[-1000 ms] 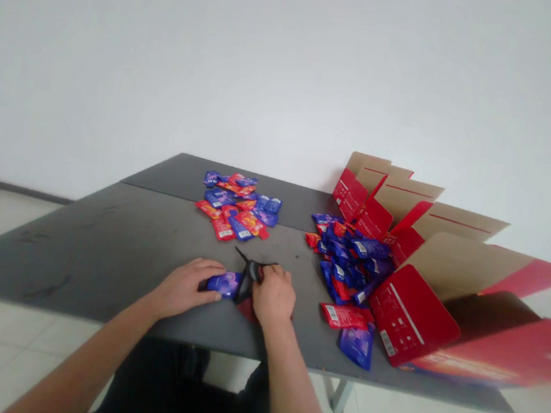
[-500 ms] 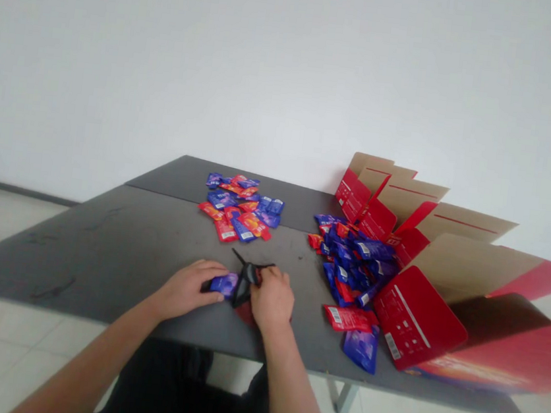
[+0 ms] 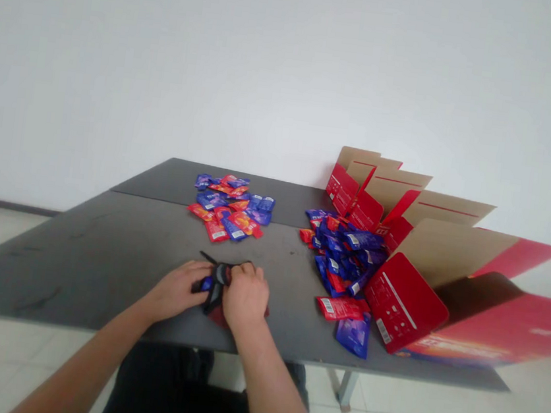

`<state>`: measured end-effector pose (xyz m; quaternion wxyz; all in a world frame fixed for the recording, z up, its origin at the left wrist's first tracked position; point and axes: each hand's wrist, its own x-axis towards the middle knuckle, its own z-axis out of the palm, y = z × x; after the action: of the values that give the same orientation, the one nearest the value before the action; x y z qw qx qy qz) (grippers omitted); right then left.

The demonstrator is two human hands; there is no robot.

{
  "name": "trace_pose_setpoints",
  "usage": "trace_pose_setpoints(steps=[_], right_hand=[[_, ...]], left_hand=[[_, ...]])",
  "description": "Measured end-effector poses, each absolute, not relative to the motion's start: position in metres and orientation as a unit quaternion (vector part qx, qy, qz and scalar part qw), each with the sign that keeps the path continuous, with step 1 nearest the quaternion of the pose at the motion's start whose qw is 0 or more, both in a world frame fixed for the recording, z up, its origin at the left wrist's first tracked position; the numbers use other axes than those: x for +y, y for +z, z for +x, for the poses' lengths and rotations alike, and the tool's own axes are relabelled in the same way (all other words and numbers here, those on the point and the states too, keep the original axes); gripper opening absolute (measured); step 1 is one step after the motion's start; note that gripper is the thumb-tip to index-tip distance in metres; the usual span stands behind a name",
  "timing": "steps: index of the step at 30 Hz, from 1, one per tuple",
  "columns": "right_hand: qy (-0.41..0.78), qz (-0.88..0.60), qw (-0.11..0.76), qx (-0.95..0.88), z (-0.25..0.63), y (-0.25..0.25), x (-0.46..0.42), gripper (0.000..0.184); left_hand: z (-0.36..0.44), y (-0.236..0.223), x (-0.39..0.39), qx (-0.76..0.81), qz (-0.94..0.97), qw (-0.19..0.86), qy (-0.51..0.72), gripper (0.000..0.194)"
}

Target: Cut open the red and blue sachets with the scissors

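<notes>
My left hand (image 3: 178, 290) is closed near the table's front edge, its fingers about a small purple packet (image 3: 206, 284). Only a bit of that packet shows. Right beside it, my right hand (image 3: 246, 298) grips a black device (image 3: 218, 281) with a rounded part and a thin rod sticking out to the upper left. What exactly the device is, I cannot make out. Under my right hand lies a dark red flat thing (image 3: 220, 316), mostly covered. Beyond my hands is a loose group of red and purple packets (image 3: 223, 229).
A larger heap of packets (image 3: 344, 257) lies to the right, with a red packet (image 3: 341, 308) and a purple packet (image 3: 353, 335) in front. Open red cardboard boxes (image 3: 406, 304) stand in a row along the right side of the grey table (image 3: 114, 268). A white wall rises behind.
My right hand and the black device have moved left, closer to my left hand. Less of the purple packet shows now. The whole view has shifted slightly.
</notes>
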<state>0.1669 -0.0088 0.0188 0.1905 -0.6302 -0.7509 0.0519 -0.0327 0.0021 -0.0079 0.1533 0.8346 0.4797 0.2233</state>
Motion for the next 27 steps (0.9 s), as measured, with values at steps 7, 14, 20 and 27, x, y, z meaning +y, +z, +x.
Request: trace_pose_setpoints(steps=[7,14,20,27], right_hand=[[-0.008,-0.725,0.169,-0.668,0.268,0.014,-0.015,0.016],[-0.001,-0.723,0.219,-0.655,0.273,0.006,-0.047,0.011],[0.013,-0.717,0.233,-0.657,0.275,0.01,-0.046,0.011],[0.013,-0.714,0.244,-0.656,0.275,0.007,-0.047,0.011]], left_hand=[[-0.036,-0.006,-0.003,0.506,0.828,0.159,0.183,0.052],[-0.05,-0.001,-0.01,0.474,0.849,0.193,0.131,0.061],[-0.048,0.005,0.0,0.483,0.852,0.175,0.098,0.064],[-0.033,0.035,0.004,0.451,0.882,0.137,0.011,0.061]])
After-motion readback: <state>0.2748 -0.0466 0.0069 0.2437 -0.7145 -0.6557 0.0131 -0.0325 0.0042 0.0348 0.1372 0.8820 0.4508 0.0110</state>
